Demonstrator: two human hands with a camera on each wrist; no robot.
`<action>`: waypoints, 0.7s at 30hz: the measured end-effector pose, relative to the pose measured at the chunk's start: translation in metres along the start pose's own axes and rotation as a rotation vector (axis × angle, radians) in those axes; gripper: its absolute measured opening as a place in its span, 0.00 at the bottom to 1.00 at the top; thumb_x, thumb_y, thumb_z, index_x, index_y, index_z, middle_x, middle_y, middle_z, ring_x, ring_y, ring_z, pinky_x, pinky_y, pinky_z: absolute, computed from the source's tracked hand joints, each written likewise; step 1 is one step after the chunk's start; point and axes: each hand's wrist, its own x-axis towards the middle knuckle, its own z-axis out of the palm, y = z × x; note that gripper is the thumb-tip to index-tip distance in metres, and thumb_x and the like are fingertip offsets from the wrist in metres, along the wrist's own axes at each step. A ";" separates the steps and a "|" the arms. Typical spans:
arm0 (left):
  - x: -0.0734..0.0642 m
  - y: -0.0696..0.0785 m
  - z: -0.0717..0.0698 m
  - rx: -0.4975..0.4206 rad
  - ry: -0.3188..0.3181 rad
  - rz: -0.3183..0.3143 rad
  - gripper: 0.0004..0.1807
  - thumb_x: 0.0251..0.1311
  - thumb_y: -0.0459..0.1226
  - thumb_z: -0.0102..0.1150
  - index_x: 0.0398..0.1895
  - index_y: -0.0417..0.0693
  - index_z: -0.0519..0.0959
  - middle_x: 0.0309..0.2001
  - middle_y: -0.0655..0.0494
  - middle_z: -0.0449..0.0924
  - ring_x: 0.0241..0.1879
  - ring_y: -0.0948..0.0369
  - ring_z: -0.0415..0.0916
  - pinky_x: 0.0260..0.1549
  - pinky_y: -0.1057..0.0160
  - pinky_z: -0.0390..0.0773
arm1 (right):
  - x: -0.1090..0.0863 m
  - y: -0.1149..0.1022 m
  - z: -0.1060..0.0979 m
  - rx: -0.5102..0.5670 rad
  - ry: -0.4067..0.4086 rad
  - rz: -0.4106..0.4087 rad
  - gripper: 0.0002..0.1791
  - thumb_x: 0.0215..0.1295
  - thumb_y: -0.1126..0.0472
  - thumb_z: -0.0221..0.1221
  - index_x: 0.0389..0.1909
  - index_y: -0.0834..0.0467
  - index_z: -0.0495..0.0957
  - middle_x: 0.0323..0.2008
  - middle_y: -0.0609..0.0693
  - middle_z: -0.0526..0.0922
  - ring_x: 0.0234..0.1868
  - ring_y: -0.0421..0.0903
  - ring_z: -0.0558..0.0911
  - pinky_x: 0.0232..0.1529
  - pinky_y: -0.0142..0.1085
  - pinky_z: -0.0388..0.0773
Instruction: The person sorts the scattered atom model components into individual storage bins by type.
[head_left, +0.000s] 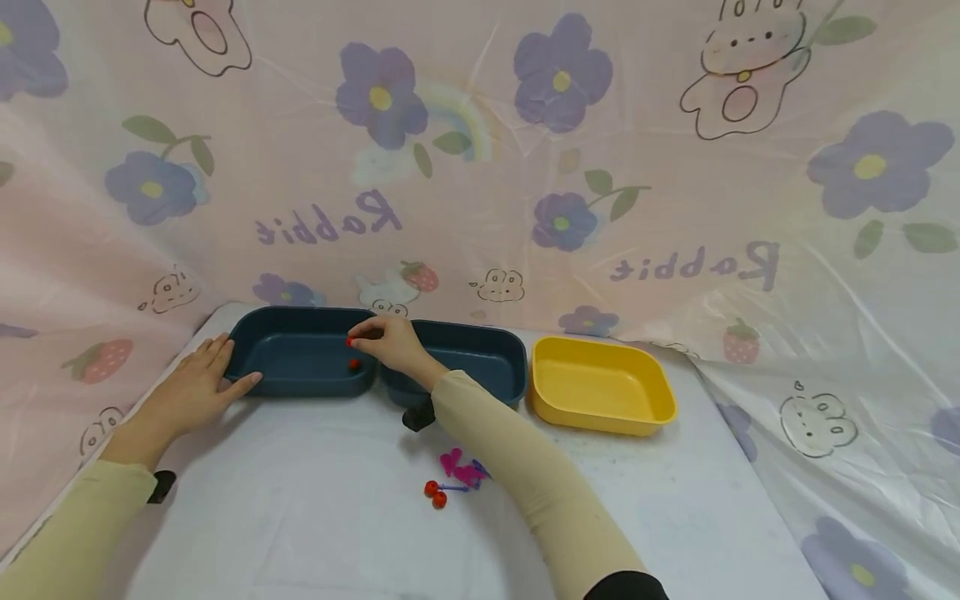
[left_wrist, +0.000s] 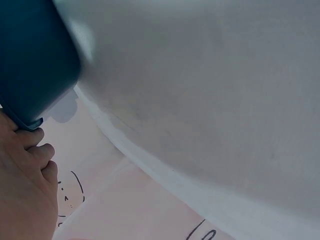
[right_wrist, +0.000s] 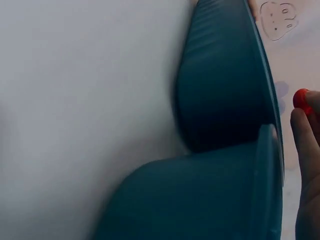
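My right hand [head_left: 393, 342] is over the right part of the left dark teal tray [head_left: 300, 385] and pinches a small red bead [right_wrist: 301, 101] between thumb and fingertip. Below it, another red bead [head_left: 354, 364] lies inside that tray. At the tray's left end, my left hand [head_left: 187, 392] touches the outside corner, fingers stretched along the left side and thumb spread toward the front. In the left wrist view, the fingers [left_wrist: 37, 145] appear right at the tray's rim.
A second dark teal tray [head_left: 480, 363] stands against the first, partly behind my right forearm. Right of it is a yellow tray [head_left: 600, 421]. Nearer me lie two red beads [head_left: 439, 499], pink pieces [head_left: 468, 475] and a thin blue-purple piece [head_left: 453, 487]. A patterned cloth [head_left: 480, 208] hangs behind.
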 end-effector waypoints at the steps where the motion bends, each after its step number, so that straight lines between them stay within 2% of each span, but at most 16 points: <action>1: 0.000 0.000 0.000 -0.002 0.002 0.001 0.54 0.78 0.61 0.43 0.77 0.18 0.42 0.78 0.20 0.36 0.77 0.26 0.33 0.73 0.27 0.41 | 0.003 0.000 0.001 -0.010 -0.006 0.004 0.09 0.72 0.58 0.67 0.49 0.52 0.89 0.42 0.40 0.88 0.41 0.32 0.83 0.41 0.26 0.81; 12: 0.000 0.000 0.000 0.005 0.001 0.000 0.54 0.78 0.61 0.43 0.77 0.18 0.42 0.78 0.21 0.37 0.78 0.26 0.33 0.74 0.28 0.40 | 0.015 -0.002 0.013 -0.053 -0.058 0.029 0.08 0.73 0.58 0.66 0.48 0.52 0.89 0.42 0.42 0.88 0.40 0.34 0.83 0.41 0.26 0.81; 18: 0.002 0.000 -0.001 0.011 -0.009 -0.006 0.54 0.79 0.61 0.42 0.77 0.18 0.42 0.78 0.21 0.36 0.78 0.27 0.33 0.74 0.28 0.41 | 0.017 -0.004 0.019 -0.060 -0.051 0.018 0.08 0.72 0.57 0.66 0.48 0.51 0.89 0.42 0.41 0.88 0.40 0.33 0.83 0.42 0.26 0.81; 21: 0.003 -0.002 -0.001 0.014 -0.016 -0.009 0.54 0.79 0.61 0.42 0.77 0.18 0.42 0.78 0.20 0.36 0.78 0.27 0.33 0.74 0.29 0.40 | 0.018 -0.004 0.021 -0.058 -0.052 0.008 0.11 0.72 0.57 0.66 0.50 0.54 0.89 0.43 0.43 0.89 0.41 0.34 0.84 0.42 0.26 0.81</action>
